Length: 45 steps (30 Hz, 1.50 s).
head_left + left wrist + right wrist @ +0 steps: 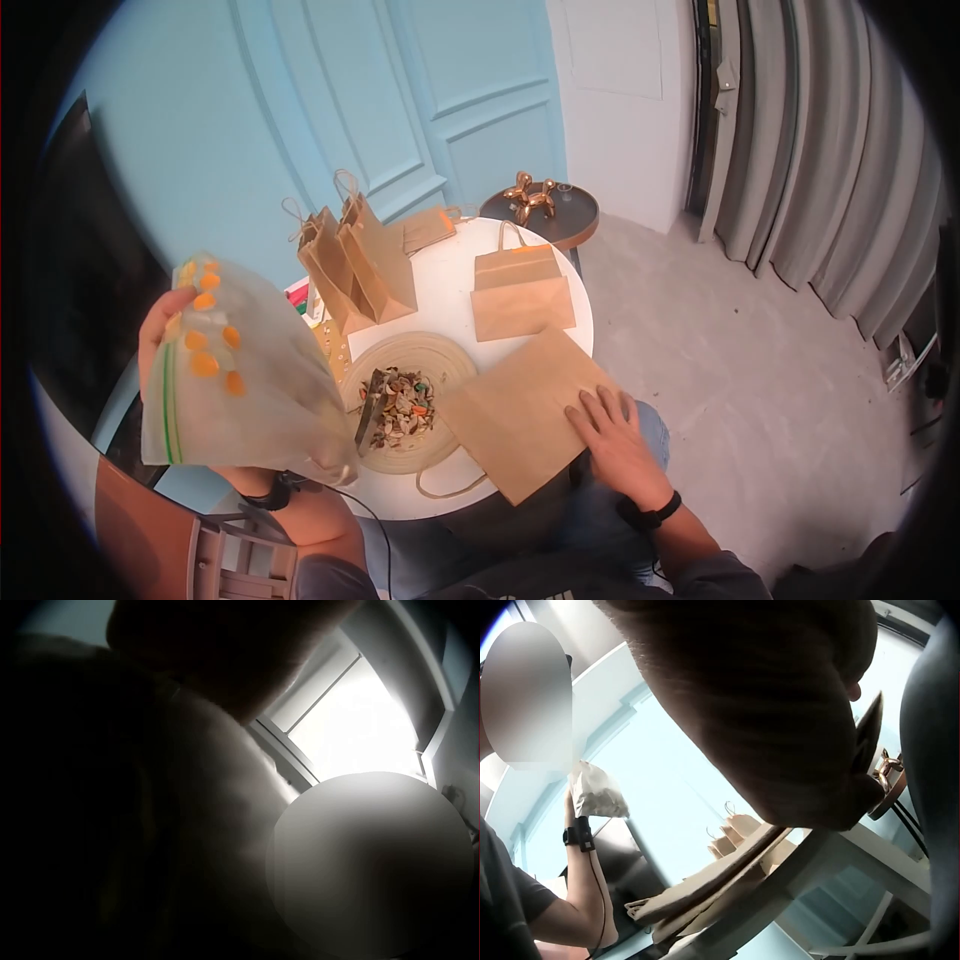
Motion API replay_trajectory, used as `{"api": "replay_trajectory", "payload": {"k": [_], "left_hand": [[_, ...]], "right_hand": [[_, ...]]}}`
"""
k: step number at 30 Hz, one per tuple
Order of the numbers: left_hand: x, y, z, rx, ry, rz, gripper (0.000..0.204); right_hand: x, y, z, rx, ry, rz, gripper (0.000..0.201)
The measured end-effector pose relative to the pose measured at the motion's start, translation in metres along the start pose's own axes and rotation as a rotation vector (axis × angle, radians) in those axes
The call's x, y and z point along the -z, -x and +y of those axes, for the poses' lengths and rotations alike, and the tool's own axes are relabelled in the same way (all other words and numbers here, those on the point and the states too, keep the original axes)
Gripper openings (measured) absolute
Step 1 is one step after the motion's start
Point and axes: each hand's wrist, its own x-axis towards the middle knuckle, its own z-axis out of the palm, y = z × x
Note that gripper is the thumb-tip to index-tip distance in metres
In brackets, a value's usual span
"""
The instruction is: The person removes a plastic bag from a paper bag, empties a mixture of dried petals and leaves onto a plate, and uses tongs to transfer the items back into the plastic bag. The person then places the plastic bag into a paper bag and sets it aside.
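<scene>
Left hand grips frosted plastic bag, raised beside woven plate. Right hand rests, fingers spread, on paper bag overhanging table. Slack grip could drop plastic bag; lopsided pressure could tip paper bag lapward.

Left grip: holds zip bag | right grip: on brown paper bag | round plate: mixed bits
</scene>
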Motion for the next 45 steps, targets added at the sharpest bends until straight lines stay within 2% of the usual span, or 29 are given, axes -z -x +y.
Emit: {"api": "replay_trajectory", "payload": {"k": [3, 5, 10, 13, 15, 17, 18, 19, 21, 22, 23, 26, 29, 32, 33, 35, 38, 41, 42, 45], "left_hand": [[-0.032, 0.013, 0.008, -0.144, -0.252, 0.123, 0.057], [-0.035, 0.016, 0.006, -0.196, -0.319, 0.176, 0.055], [-0.016, 0.029, -0.012, -0.143, -0.315, 0.224, 0.052], [-0.029, 0.047, -0.004, -0.014, -0.256, 0.395, 0.047], [-0.026, 0.058, -0.008, -0.013, -0.121, 0.475, 0.043], [-0.010, 0.073, -0.011, 0.098, 0.109, 0.521, 0.036], [0.010, 0.081, -0.008, 0.207, 0.273, 0.526, 0.033], [0.018, 0.091, -0.018, 0.238, 0.215, 0.540, 0.031], [0.036, 0.113, -0.039, 0.302, 0.102, 0.565, 0.028], [0.039, 0.125, -0.051, 0.284, 0.040, 0.571, 0.027], [0.038, 0.129, -0.054, 0.225, 0.045, 0.540, 0.027], [0.027, 0.139, -0.059, 0.040, 0.055, 0.458, 0.029], [0.005, 0.135, -0.050, -0.035, 0.029, 0.427, 0.035], [0.002, 0.133, -0.052, -0.043, 0.005, 0.396, 0.034], [0.003, 0.133, -0.051, -0.023, 0.016, 0.384, 0.033], [0.008, 0.134, -0.050, 0.019, 0.063, 0.338, 0.032], [0.021, 0.135, -0.047, 0.079, 0.222, 0.233, 0.035], [0.026, 0.133, -0.047, 0.139, 0.454, 0.096, 0.043], [0.026, 0.131, -0.047, 0.181, 0.511, 0.028, 0.046], [0.044, 0.112, -0.046, 0.255, 0.358, -0.371, 0.031]], "right_hand": [[-0.020, -0.003, 0.010, -0.018, -0.030, 0.022, 0.067], [-0.027, -0.003, 0.014, -0.022, -0.072, 0.054, 0.062], [-0.038, -0.008, 0.025, -0.065, -0.215, 0.254, 0.047], [-0.040, -0.019, 0.033, -0.179, -0.234, 0.460, 0.036], [-0.031, -0.029, 0.040, -0.343, -0.316, 0.447, 0.027], [-0.023, -0.045, 0.056, -0.453, -0.375, 0.433, 0.021], [-0.021, -0.057, 0.070, -0.480, -0.393, 0.427, 0.019], [-0.021, -0.073, 0.081, -0.508, -0.412, 0.420, 0.018], [-0.024, -0.119, 0.097, -0.378, -0.663, 0.592, 0.024], [-0.026, -0.145, 0.107, -0.397, -0.803, 0.590, 0.025], [-0.033, -0.171, 0.117, -0.415, -0.942, 0.587, 0.027], [-0.075, -0.241, 0.156, -0.515, -1.006, 0.443, 0.032], [-0.115, -0.278, 0.175, -0.551, -0.352, 0.119, 0.036], [-0.150, -0.293, 0.184, -0.570, -0.084, -0.218, 0.040], [-0.152, -0.292, 0.180, -0.598, -0.045, -0.203, 0.039], [-0.124, -0.284, 0.145, -0.653, 0.033, -0.171, 0.038], [-0.107, -0.281, 0.144, -0.604, 0.102, -0.090, 0.038], [-0.061, -0.280, 0.096, -0.547, 0.114, 0.054, 0.033], [-0.045, -0.277, 0.075, -0.471, 0.034, 0.124, 0.032], [-0.001, -0.266, -0.004, -0.249, -0.261, 0.291, 0.026]]}}
